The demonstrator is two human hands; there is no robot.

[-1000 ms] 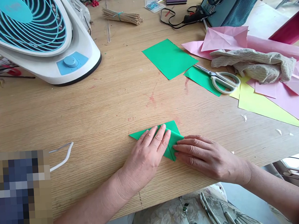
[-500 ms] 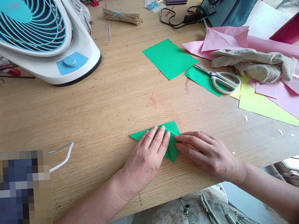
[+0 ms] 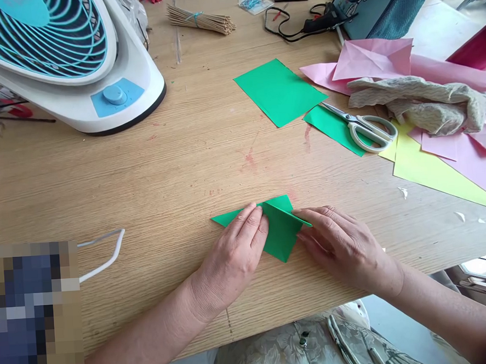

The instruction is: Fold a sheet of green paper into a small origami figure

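Observation:
A folded green paper (image 3: 279, 232) lies on the wooden table (image 3: 184, 169) near its front edge. My left hand (image 3: 235, 254) rests on the paper's left part, fingers flat and pressing it down. My right hand (image 3: 339, 242) is at the paper's right side, its fingertips lifting a green flap that stands up from the table. The flap's underside and my right fingertips are partly hidden.
A flat green sheet (image 3: 279, 91) and a green strip under white-handled scissors (image 3: 363, 126) lie further back. Pink and yellow papers (image 3: 443, 159) and a crumpled cloth (image 3: 423, 102) fill the right. A white and blue fan (image 3: 62, 56) stands back left; a stick bundle (image 3: 200, 20) behind.
My right hand has gone from pressing the paper flat to raising a flap on its right side. My left hand drew back a little to the left.

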